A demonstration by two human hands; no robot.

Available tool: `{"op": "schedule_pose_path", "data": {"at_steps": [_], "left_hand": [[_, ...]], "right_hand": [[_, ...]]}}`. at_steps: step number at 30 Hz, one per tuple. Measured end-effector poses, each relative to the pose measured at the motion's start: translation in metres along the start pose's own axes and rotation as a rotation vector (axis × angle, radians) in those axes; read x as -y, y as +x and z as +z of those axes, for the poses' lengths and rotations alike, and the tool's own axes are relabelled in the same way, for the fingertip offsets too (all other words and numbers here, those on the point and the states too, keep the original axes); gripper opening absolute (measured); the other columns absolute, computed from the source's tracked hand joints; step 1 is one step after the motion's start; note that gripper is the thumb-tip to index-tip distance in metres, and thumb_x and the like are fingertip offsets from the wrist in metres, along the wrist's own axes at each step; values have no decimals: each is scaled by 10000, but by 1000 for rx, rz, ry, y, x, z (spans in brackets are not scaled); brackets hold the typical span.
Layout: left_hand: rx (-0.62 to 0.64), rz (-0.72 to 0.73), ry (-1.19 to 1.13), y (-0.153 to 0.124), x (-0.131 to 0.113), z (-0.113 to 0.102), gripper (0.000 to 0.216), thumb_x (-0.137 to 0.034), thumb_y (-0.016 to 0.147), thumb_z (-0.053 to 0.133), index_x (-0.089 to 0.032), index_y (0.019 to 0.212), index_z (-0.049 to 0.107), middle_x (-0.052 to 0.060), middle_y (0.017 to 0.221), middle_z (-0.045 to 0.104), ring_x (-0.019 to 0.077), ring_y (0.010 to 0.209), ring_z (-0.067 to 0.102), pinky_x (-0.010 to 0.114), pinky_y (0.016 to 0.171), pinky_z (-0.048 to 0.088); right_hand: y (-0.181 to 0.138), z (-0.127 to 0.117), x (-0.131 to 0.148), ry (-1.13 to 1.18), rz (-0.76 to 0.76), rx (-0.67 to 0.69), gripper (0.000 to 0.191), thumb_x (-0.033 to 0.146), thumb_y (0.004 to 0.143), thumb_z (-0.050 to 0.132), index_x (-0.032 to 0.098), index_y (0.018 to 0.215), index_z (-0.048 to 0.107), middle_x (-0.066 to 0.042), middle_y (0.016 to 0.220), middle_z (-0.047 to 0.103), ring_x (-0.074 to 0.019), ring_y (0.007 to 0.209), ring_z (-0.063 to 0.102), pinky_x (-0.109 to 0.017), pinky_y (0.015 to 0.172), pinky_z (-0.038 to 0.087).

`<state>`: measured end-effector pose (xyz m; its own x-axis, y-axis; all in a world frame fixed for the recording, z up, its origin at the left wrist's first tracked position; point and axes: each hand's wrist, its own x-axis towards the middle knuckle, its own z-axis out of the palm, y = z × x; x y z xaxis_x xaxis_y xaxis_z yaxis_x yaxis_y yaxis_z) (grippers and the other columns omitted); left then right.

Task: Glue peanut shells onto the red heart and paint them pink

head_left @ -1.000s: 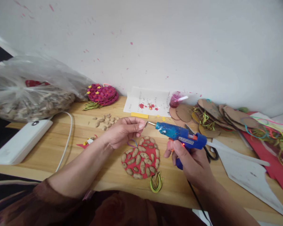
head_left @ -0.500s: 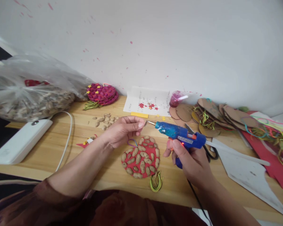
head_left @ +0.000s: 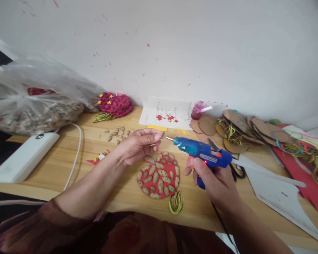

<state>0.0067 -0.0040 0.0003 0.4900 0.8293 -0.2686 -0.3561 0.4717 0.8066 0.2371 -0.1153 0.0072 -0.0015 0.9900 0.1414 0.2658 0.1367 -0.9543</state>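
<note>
My left hand (head_left: pixel 141 145) is closed in a pinch on a small brown peanut (head_left: pixel 163 134), mostly covered by the fingertips. My right hand (head_left: pixel 214 178) grips a blue hot glue gun (head_left: pixel 194 148), its metal nozzle pointing left, just short of the peanut. A red light glows on the gun, and a white glue stick (head_left: pixel 270 172) sticks out of its back. Below both hands lies a red disc (head_left: pixel 157 179) covered with peanuts, with a cord loop at its top left and a yellow-green tassel (head_left: pixel 175 204) at its lower right.
Loose peanuts (head_left: pixel 118 133) lie behind my left wrist. A plastic bag of peanuts (head_left: pixel 37 109) and a white power bank (head_left: pixel 25 157) stand left. Purple decorated discs (head_left: pixel 115 105), paper with red stars (head_left: pixel 165 109), and a cup (head_left: pixel 198 110) line the wall. Cardboard discs (head_left: pixel 240 123) are stacked right.
The peanut in my left fingers has shifted slightly up and away from the nozzle tip. My right hand keeps nearly the same place with the glue gun.
</note>
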Motion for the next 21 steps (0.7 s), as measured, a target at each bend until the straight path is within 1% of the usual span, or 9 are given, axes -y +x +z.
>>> {"op": "schedule_pose_path", "data": {"at_steps": [2, 5, 8, 13, 18, 21], "left_hand": [[2, 0, -12, 0, 0, 0, 320, -266, 623, 988, -119, 831, 794, 14, 719, 676, 76, 625, 585, 178, 599, 502], [8, -13, -19, 1, -1, 0, 316, -255, 633, 982, -112, 846, 798, 19, 715, 689, 75, 618, 594, 177, 602, 508], [9, -31, -18, 1, 0, 0, 328, -261, 624, 988, -110, 846, 799, 15, 699, 690, 71, 601, 597, 173, 596, 508], [-2, -32, -30, 1, -1, 1, 337, -254, 593, 1004, -115, 820, 797, 14, 707, 701, 68, 596, 605, 173, 596, 516], [10, -33, -22, 0, -1, 1, 322, -265, 604, 1000, -125, 812, 797, 11, 698, 702, 69, 582, 609, 170, 585, 509], [2, -42, -14, 0, -1, 1, 343, -281, 585, 1009, -128, 807, 797, 6, 691, 695, 71, 570, 614, 164, 569, 501]], "right_hand": [[0, 1, 1, 4, -33, 23, 283, 426, 1022, 585, 209, 883, 702, -8, 743, 722, -90, 503, 564, -244, 470, 429], [0, 1, 3, -9, -61, 35, 266, 391, 1030, 574, 215, 872, 697, -2, 731, 721, -89, 508, 564, -241, 471, 423], [1, 1, 4, -40, -84, 41, 285, 370, 1032, 562, 211, 835, 694, -6, 732, 721, -92, 518, 565, -246, 479, 424], [1, 2, 8, -75, -118, 36, 291, 342, 1028, 556, 208, 802, 679, 7, 677, 689, -88, 507, 553, -246, 491, 427], [3, 2, 11, -111, -125, 37, 320, 335, 1027, 542, 200, 772, 679, -4, 701, 706, -86, 509, 558, -248, 493, 428], [4, 2, 13, -130, -134, 30, 336, 342, 1023, 544, 196, 754, 681, 5, 643, 669, -90, 503, 555, -249, 492, 424]]}}
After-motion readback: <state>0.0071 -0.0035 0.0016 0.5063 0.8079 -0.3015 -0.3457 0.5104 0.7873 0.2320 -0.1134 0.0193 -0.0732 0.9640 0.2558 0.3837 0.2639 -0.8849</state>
